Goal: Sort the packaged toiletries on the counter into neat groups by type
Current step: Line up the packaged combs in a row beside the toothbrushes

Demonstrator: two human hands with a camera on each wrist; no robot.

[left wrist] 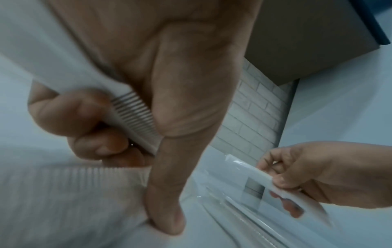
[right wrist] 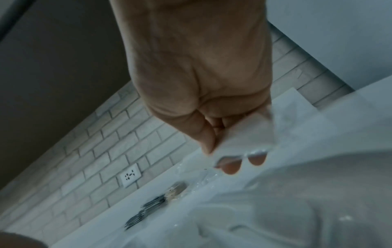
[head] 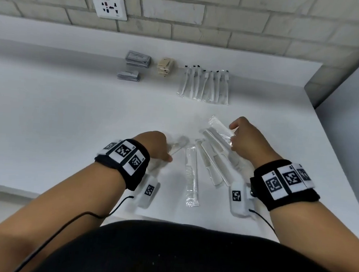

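Several white combs in clear wrappers [head: 209,158] lie fanned out on the white counter [head: 70,118] between my hands. My left hand [head: 154,147] grips one wrapped comb [head: 177,147], its teeth [left wrist: 135,115] showing between curled fingers and thumb. My right hand [head: 247,140] pinches another wrapped comb [head: 221,128] by its edge; the wrapper [right wrist: 250,134] covers the fingertips [right wrist: 231,166]. One comb [head: 191,174] lies alone, pointing towards me. At the back stand sorted groups: wrapped toothbrushes [head: 207,85], beige packets [head: 166,66] and two grey sachet stacks [head: 138,58].
A brick wall with a white socket [head: 108,6] runs behind a raised ledge [head: 54,31]. A grey wall [head: 345,93] bounds the counter on the right. The counter's front edge runs just before my torso.
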